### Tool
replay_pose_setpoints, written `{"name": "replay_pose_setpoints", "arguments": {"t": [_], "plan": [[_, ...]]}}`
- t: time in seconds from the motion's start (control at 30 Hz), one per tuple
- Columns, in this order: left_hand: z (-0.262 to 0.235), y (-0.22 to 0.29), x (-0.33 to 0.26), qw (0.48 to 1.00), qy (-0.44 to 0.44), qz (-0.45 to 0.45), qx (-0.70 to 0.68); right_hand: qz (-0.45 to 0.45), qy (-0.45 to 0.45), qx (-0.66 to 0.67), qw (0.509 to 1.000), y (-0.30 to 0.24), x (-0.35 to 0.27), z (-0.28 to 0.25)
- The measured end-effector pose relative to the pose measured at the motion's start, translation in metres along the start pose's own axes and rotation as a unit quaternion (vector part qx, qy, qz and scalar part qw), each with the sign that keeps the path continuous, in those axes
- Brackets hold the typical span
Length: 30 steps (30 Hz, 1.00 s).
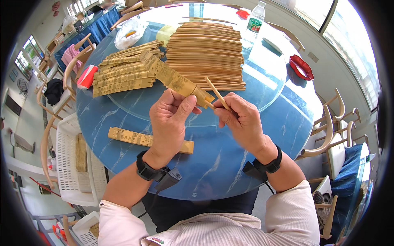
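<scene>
My left hand (pixel 172 112) pinches a gold printed paper sleeve (pixel 176 80) near its lower right end, and the sleeve slants up to the left. My right hand (pixel 241 117) grips a pale wooden chopstick (pixel 214 91) that points up past the sleeve's end. A second stick end shows between the right fingers and the sleeve's mouth; how far in it sits is hidden. Beyond my hands lies a broad stack of wooden chopsticks (pixel 205 53). Left of it, several gold sleeves (pixel 123 78) lie overlapping in a pile. A short gold bundle (pixel 131 136) rests on the table near my left wrist.
The round blue marbled table (pixel 213 164) carries a glass turntable. On it stand a water bottle (pixel 255 20), a red dish (pixel 301 67), a plastic bag (pixel 130 33) and a red-and-white packet (pixel 87 77). A white basket (pixel 69 160) is at my left, and wooden chairs (pixel 328 131) surround the table.
</scene>
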<state>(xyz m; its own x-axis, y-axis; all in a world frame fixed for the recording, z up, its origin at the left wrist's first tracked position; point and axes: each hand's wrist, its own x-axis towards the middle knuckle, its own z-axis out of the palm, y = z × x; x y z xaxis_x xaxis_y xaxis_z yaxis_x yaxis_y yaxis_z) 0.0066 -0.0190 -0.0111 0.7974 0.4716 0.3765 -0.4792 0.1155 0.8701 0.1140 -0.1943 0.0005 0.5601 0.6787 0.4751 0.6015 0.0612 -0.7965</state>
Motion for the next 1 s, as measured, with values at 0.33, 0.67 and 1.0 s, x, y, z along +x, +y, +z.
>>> {"name": "replay_pose_setpoints", "arguments": {"t": [0.33, 0.67, 1.0], "plan": [[-0.006, 0.008, 0.017, 0.995, 0.029, 0.039, -0.083, 0.176, -0.138, 0.082, 0.971, -0.012, -0.004, -0.008], [0.005, -0.004, 0.002, 0.995, -0.065, -0.057, 0.052, 0.253, -0.14, 0.194, 0.937, -0.01, 0.003, -0.005], [0.0, -0.002, 0.005, 0.989, -0.112, -0.093, 0.008, 0.254, -0.121, 0.204, 0.938, -0.02, 0.006, -0.001]]}}
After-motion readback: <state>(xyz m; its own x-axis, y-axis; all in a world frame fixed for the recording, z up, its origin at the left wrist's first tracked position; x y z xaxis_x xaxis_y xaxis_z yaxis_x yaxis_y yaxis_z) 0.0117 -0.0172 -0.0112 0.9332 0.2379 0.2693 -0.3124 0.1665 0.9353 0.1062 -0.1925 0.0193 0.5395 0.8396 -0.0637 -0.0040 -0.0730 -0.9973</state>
